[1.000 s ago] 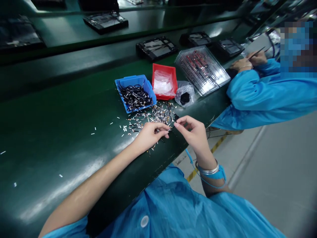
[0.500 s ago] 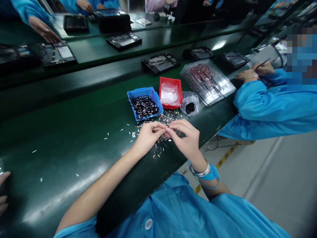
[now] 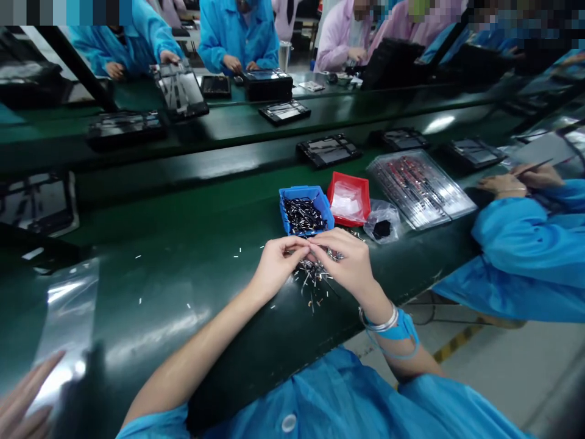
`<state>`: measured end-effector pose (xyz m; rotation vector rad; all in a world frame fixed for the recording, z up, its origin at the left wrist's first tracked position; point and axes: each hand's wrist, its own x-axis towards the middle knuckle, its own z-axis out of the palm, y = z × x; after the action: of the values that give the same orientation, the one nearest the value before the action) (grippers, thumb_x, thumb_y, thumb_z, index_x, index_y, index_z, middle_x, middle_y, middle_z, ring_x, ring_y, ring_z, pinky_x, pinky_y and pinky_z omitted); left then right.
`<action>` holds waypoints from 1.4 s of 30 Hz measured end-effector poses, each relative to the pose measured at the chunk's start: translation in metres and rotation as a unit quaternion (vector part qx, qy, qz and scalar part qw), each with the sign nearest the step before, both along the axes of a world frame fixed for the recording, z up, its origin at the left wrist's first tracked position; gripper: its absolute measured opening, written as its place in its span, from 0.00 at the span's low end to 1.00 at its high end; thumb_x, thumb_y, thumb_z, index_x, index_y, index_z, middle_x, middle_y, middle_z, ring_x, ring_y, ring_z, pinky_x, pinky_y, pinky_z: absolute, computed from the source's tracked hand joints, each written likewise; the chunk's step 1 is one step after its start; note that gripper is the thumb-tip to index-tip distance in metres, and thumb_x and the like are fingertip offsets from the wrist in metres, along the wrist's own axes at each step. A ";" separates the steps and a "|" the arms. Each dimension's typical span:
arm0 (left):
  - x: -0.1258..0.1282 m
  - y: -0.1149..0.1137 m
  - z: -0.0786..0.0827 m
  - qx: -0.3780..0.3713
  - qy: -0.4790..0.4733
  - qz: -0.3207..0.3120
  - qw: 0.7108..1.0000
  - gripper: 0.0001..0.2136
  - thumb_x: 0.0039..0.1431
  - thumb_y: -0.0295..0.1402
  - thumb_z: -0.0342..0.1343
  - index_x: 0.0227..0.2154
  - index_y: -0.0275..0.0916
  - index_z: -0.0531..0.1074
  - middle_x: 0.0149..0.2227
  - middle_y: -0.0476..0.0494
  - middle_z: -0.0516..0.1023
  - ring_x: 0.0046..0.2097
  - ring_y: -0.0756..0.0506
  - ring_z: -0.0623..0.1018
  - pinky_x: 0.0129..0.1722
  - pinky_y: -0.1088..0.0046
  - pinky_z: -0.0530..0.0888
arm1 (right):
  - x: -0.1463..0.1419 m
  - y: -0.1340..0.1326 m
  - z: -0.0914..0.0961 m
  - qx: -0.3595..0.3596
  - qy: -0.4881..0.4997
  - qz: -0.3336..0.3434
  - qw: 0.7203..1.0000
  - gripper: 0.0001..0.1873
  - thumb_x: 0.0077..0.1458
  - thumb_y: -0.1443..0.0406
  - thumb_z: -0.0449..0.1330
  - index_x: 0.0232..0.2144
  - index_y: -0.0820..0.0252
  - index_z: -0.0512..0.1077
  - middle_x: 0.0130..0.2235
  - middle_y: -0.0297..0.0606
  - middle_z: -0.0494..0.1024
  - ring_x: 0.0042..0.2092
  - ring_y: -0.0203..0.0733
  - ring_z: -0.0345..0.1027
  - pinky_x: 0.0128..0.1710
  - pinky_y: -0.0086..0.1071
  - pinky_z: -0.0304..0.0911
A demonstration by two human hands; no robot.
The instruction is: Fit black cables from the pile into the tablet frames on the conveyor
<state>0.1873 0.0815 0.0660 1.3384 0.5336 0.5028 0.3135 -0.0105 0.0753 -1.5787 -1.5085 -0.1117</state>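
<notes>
Observation: both hands work at the near edge of the green worktop (image 3: 183, 268). The left hand (image 3: 278, 265) and right hand (image 3: 351, 268) meet fingertip to fingertip, thumb and forefinger of each pinched shut on a small part (image 3: 309, 244) that is largely hidden; its form cannot be made out.

Location: the part is held just above a loose pile of metal pieces (image 3: 315, 280) on the worktop. Just beyond it stands the blue bin (image 3: 282, 213), holding more such pieces. Next to that are the red bin (image 3: 365, 204) and a clear bag (image 3: 382, 222) with dark contents.

Assessment: the step in hand appears to be a fine joining or separating of one piece drawn from the pile. Further handling calls for steady fingertip pressure and a firm pinch, as a dropped piece would be lost among the others.

Also noted: a co-worker's sleeve (image 3: 516, 244) lies at the right.
</notes>
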 end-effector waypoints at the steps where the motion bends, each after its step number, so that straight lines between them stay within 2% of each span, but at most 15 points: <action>1: -0.001 0.001 0.000 -0.003 -0.002 -0.001 1.000 0.05 0.52 0.29 0.58 0.31 0.35 0.77 0.28 0.44 0.80 0.31 0.47 0.79 0.25 0.78 0.69 | 0.001 0.003 0.001 0.001 -0.006 0.002 1.000 0.08 0.57 0.66 0.59 0.28 0.55 0.77 0.30 0.36 0.82 0.32 0.39 0.74 0.33 0.36 0.70; 3: -0.003 0.005 0.000 -0.014 -0.007 -0.008 1.000 0.08 0.52 0.28 0.58 0.35 0.34 0.76 0.28 0.43 0.81 0.30 0.47 0.79 0.21 0.79 0.67 | 0.007 0.011 0.003 0.006 -0.016 -0.010 1.000 0.09 0.56 0.66 0.58 0.27 0.56 0.77 0.29 0.35 0.81 0.30 0.38 0.73 0.30 0.34 0.68; 5: -0.004 0.011 -0.001 -0.028 -0.012 -0.011 0.999 0.11 0.52 0.28 0.56 0.39 0.32 0.74 0.29 0.41 0.81 0.28 0.47 0.79 0.19 0.79 0.67 | 0.016 0.024 0.001 0.004 -0.033 -0.055 0.998 0.10 0.57 0.65 0.57 0.26 0.57 0.77 0.27 0.35 0.80 0.28 0.37 0.72 0.28 0.32 0.66; 8: -0.005 0.021 -0.005 -0.043 -0.024 0.006 0.999 0.14 0.54 0.28 0.55 0.44 0.30 0.70 0.31 0.37 0.82 0.27 0.47 0.80 0.17 0.79 0.68 | 0.036 0.046 -0.008 -0.036 -0.080 -0.127 0.988 0.10 0.55 0.65 0.57 0.27 0.57 0.77 0.26 0.35 0.79 0.27 0.37 0.70 0.29 0.31 0.64; 11: -0.005 0.027 -0.007 -0.050 -0.036 0.027 0.998 0.14 0.54 0.27 0.54 0.44 0.29 0.68 0.32 0.35 0.82 0.28 0.46 0.81 0.18 0.79 0.69 | 0.054 0.059 -0.020 -0.060 -0.103 -0.146 0.982 0.09 0.52 0.68 0.57 0.27 0.57 0.78 0.26 0.36 0.79 0.29 0.40 0.71 0.30 0.32 0.64; 14: -0.005 0.028 -0.007 -0.053 -0.047 0.039 0.997 0.14 0.55 0.26 0.54 0.45 0.28 0.68 0.33 0.34 0.82 0.31 0.46 0.81 0.22 0.79 0.72 | 0.057 0.055 -0.024 -0.073 -0.116 -0.157 0.978 0.12 0.51 0.70 0.57 0.36 0.57 0.79 0.29 0.39 0.80 0.31 0.43 0.71 0.30 0.34 0.64; 17: -0.005 0.026 -0.006 -0.051 -0.051 0.042 0.997 0.15 0.56 0.25 0.54 0.46 0.29 0.68 0.33 0.36 0.82 0.32 0.46 0.82 0.25 0.78 0.74 | 0.039 0.040 -0.016 -0.040 -0.123 -0.122 0.984 0.14 0.54 0.68 0.58 0.43 0.57 0.77 0.34 0.41 0.81 0.34 0.44 0.72 0.33 0.37 0.66; 20: -0.005 0.023 -0.004 -0.046 -0.049 0.038 0.997 0.16 0.55 0.24 0.54 0.47 0.30 0.68 0.30 0.41 0.81 0.31 0.47 0.81 0.27 0.77 0.75 | 0.013 0.028 -0.004 0.023 -0.105 -0.039 0.993 0.09 0.59 0.67 0.57 0.35 0.56 0.78 0.33 0.38 0.81 0.35 0.41 0.73 0.36 0.37 0.68; 22: -0.005 0.021 -0.001 -0.033 -0.047 0.035 0.998 0.19 0.54 0.23 0.55 0.50 0.32 0.68 0.27 0.46 0.80 0.31 0.48 0.80 0.28 0.77 0.75 | 0.001 0.025 0.002 0.020 -0.105 -0.001 0.994 0.09 0.59 0.66 0.57 0.32 0.56 0.78 0.33 0.38 0.81 0.35 0.40 0.72 0.36 0.37 0.69; 28: -0.010 0.016 0.006 0.134 -0.015 0.012 0.991 0.22 0.56 0.23 0.52 0.55 0.37 0.67 0.29 0.48 0.79 0.30 0.50 0.77 0.32 0.76 0.74 | -0.003 0.024 0.004 -0.004 -0.089 0.046 0.995 0.09 0.59 0.67 0.57 0.30 0.57 0.77 0.31 0.38 0.81 0.34 0.39 0.73 0.35 0.36 0.70; 31: -0.012 0.015 0.007 0.156 -0.010 -0.001 0.988 0.22 0.56 0.23 0.52 0.55 0.36 0.67 0.29 0.47 0.80 0.31 0.49 0.78 0.32 0.76 0.74 | -0.002 0.023 0.005 0.015 -0.102 0.049 0.993 0.09 0.58 0.68 0.56 0.28 0.58 0.76 0.29 0.37 0.80 0.32 0.38 0.73 0.33 0.34 0.70; 34: -0.012 0.016 0.007 0.117 -0.023 -0.004 0.993 0.24 0.57 0.25 0.51 0.57 0.35 0.64 0.31 0.45 0.80 0.32 0.49 0.79 0.30 0.77 0.73 | 0.011 0.025 0.005 0.036 -0.105 -0.022 0.994 0.10 0.57 0.67 0.56 0.28 0.56 0.76 0.27 0.35 0.80 0.29 0.37 0.72 0.31 0.33 0.68; 37: -0.012 0.018 0.007 0.076 -0.049 -0.004 0.996 0.26 0.58 0.27 0.52 0.60 0.35 0.60 0.31 0.44 0.80 0.31 0.49 0.79 0.28 0.77 0.71 | 0.046 0.030 0.001 0.040 -0.086 -0.168 0.981 0.11 0.57 0.64 0.55 0.29 0.56 0.77 0.27 0.36 0.80 0.26 0.38 0.70 0.30 0.34 0.66; 39: -0.013 0.019 0.008 0.062 -0.066 -0.003 0.996 0.26 0.58 0.28 0.52 0.61 0.35 0.59 0.30 0.45 0.79 0.30 0.50 0.78 0.28 0.77 0.71 | 0.070 0.033 -0.002 0.006 -0.085 -0.252 0.964 0.12 0.57 0.64 0.54 0.31 0.58 0.77 0.28 0.39 0.80 0.28 0.41 0.71 0.31 0.36 0.66; 42: -0.015 0.020 0.009 0.055 -0.077 -0.004 0.995 0.26 0.58 0.29 0.53 0.60 0.35 0.60 0.28 0.46 0.78 0.28 0.51 0.76 0.27 0.77 0.70 | 0.082 0.030 -0.003 -0.019 -0.102 -0.250 0.963 0.08 0.53 0.64 0.58 0.30 0.58 0.78 0.30 0.41 0.81 0.32 0.46 0.73 0.33 0.39 0.67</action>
<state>0.1728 0.1014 0.0750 1.3929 0.3770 0.6308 0.3956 0.0199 0.0722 -1.9997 -1.2320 -0.5477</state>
